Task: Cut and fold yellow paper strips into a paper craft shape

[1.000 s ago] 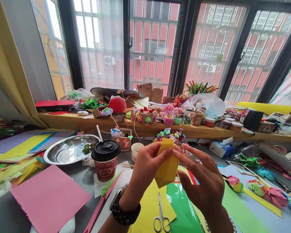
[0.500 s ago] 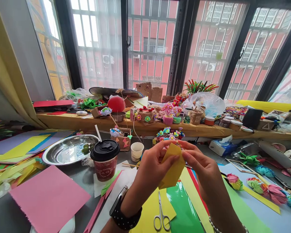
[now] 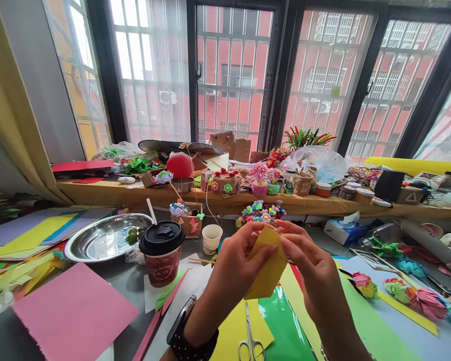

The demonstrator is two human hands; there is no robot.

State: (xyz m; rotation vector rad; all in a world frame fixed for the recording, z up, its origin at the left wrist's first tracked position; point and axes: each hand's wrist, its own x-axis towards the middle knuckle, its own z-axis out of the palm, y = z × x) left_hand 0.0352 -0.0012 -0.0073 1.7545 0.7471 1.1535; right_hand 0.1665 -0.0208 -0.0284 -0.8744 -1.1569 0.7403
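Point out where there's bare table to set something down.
Bare grey table shows between the plate, pink sheet and lidded cup; another patch, left of the pink sheet, lies below the yellow strips. It's crowded along the windowsill, below the held yellow paper, where scissors lie on a yellow sheet, and at right around the paper flowers.

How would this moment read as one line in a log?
left hand: holding yellow paper | right hand: touching that paper's upper right edge | scissors: lying on yellow sheet
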